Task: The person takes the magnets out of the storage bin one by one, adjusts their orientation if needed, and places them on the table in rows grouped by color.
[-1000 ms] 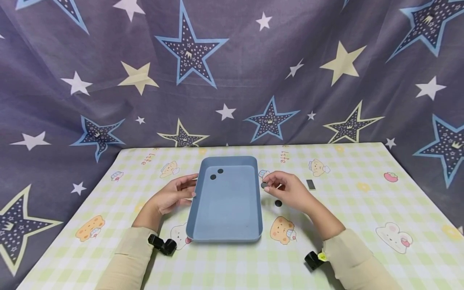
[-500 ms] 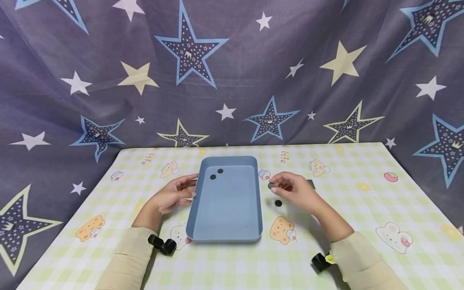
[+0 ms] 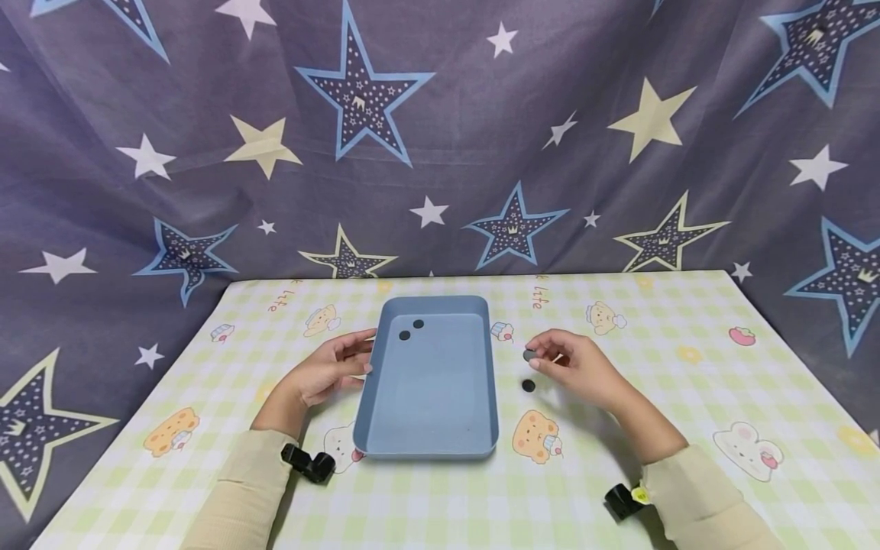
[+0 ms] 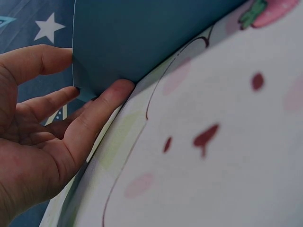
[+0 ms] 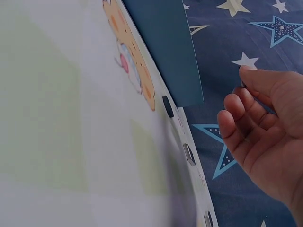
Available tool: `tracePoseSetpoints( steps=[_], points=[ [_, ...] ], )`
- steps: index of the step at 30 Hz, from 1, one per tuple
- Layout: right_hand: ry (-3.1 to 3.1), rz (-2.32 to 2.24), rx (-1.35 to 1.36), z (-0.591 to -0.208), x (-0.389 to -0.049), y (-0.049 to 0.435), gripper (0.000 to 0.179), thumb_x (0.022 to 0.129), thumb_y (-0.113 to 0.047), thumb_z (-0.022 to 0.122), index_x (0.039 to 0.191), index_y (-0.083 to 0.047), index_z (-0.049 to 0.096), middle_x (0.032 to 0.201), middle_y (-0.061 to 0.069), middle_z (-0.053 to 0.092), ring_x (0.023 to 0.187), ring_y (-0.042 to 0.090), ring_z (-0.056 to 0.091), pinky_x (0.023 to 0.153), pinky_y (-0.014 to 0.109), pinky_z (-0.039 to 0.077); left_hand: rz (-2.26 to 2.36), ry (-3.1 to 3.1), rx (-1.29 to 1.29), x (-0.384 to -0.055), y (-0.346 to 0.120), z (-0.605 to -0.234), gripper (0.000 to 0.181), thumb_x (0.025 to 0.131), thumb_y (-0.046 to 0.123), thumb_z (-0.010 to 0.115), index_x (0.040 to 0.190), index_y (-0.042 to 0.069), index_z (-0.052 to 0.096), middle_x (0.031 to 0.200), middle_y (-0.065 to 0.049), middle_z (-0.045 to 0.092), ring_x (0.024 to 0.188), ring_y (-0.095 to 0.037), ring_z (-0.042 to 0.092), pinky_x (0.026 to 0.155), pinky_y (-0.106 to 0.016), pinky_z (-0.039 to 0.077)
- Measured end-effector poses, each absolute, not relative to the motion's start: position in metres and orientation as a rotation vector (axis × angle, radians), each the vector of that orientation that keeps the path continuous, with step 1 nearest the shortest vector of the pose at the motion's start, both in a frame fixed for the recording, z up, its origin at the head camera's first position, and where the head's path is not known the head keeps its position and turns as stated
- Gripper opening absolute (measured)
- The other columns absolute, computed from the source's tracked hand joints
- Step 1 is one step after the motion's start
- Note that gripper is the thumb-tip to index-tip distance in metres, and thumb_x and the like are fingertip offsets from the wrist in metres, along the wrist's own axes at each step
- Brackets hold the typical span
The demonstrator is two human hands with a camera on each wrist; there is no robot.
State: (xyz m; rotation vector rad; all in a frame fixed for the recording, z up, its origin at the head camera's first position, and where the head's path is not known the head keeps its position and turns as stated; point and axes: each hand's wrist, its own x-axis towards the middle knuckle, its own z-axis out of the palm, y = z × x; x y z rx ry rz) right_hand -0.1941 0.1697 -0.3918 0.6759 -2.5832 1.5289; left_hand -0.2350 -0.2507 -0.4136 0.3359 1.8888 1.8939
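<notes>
A blue rectangular tray [image 3: 431, 397] lies on the table with two small dark discs [image 3: 405, 335] in its far left part. My left hand [image 3: 328, 373] rests against the tray's left side, fingertips touching the outer wall; the left wrist view shows the thumb [image 4: 116, 92] low on that wall. Right of the tray, my right hand [image 3: 576, 368] pinches a dark grey disc [image 3: 529, 355] between thumb and fingertips, raised above the table. Just below it in the head view, a black disc [image 3: 528, 386] lies on the cloth.
A checked tablecloth [image 3: 687, 405] with cartoon prints covers the table. Behind hangs a dark star-patterned curtain [image 3: 454, 130]. In the right wrist view, two small silver-edged pieces [image 5: 189, 154] lie along the table beyond the black disc [image 5: 168, 107].
My right hand has moved right, away from the tray, with the disc in its fingertips. It now hides the small dark rectangle seen earlier. My left hand and the tray stay put.
</notes>
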Motion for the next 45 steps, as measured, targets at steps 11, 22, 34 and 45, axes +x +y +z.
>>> tracePoseSetpoints(
  steps=[11,22,34,45],
  points=[
    [-2.593,1.489,0.665,-0.393,-0.194,0.182,0.017,0.088,-0.007,0.071,0.105,-0.002,0.069,0.084,0.003,0.064,0.075,0.016,0.057,0.066,0.025,0.050,1.901,1.889,0.328,-0.234,-0.251,-0.414,0.075,0.089,-0.005,0.060,0.153,-0.003,0.020,0.149,-0.032,0.028,0.112,-0.020,0.058,0.079,-0.034,0.056],
    [-2.645,1.541,0.616,-0.394,-0.191,0.199,0.019,0.089,-0.009,0.071,0.106,-0.001,0.068,0.083,0.006,0.063,0.073,0.017,0.058,0.065,0.026,0.050,1.890,1.898,0.333,-0.234,-0.251,-0.414,0.075,0.089,-0.004,0.060,0.153,-0.003,0.021,0.149,-0.032,0.029,0.113,-0.020,0.057,0.080,-0.035,0.055],
    [-2.734,1.570,0.610,-0.400,-0.193,0.208,0.018,0.087,-0.009,0.073,0.102,0.000,0.070,0.081,0.006,0.059,0.071,0.016,0.051,0.059,0.021,0.044,1.895,1.879,0.353,-0.234,-0.252,-0.414,0.073,0.091,-0.004,0.058,0.153,-0.003,0.020,0.150,-0.032,0.027,0.117,-0.023,0.055,0.082,-0.037,0.055],
    [-2.828,1.558,0.681,-0.408,-0.196,0.213,0.014,0.087,-0.004,0.072,0.099,0.000,0.070,0.082,0.006,0.060,0.071,0.016,0.051,0.060,0.021,0.043,1.890,1.884,0.357,-0.235,-0.252,-0.413,0.073,0.091,-0.004,0.058,0.154,-0.002,0.020,0.150,-0.032,0.027,0.118,-0.023,0.055,0.083,-0.037,0.055]
  ],
)
